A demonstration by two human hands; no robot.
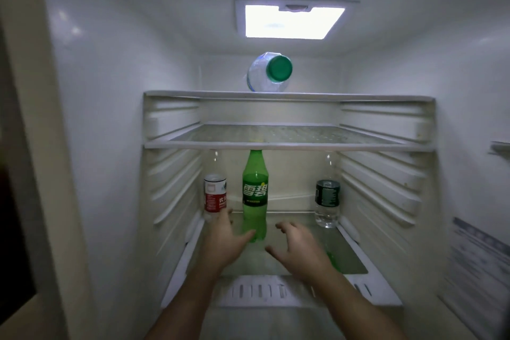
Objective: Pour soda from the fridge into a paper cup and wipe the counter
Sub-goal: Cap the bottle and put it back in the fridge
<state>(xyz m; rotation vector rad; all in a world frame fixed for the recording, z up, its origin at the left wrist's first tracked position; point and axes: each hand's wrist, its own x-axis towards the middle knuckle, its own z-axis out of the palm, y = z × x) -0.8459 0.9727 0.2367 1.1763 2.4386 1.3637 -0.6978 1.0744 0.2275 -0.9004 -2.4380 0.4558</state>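
Green soda bottle [255, 196] upright on lower fridge shelf [350, 254], left of centre. Left hand [225, 240] spread, thumb touching bottle base, gripping nothing. Right hand [299, 247] spread beside it, empty. Red-label bottle [215, 193] near left edge; dark-label bottle [327, 201] near right edge.

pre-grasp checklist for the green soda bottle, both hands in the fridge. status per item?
1. Green soda bottle upright on the lower shelf: ok.
2. Left hand at the bottle's base, fingers straight, not yet wrapped: not ok.
3. Right hand holds nothing, apart from the bottle: ok.
4. Red-label bottle stands close beside the left hand, may get bumped: not ok.
5. Bottle top sits right under the shelf above; cap state: cannot tell.
6. Dark-label bottle well clear: ok.
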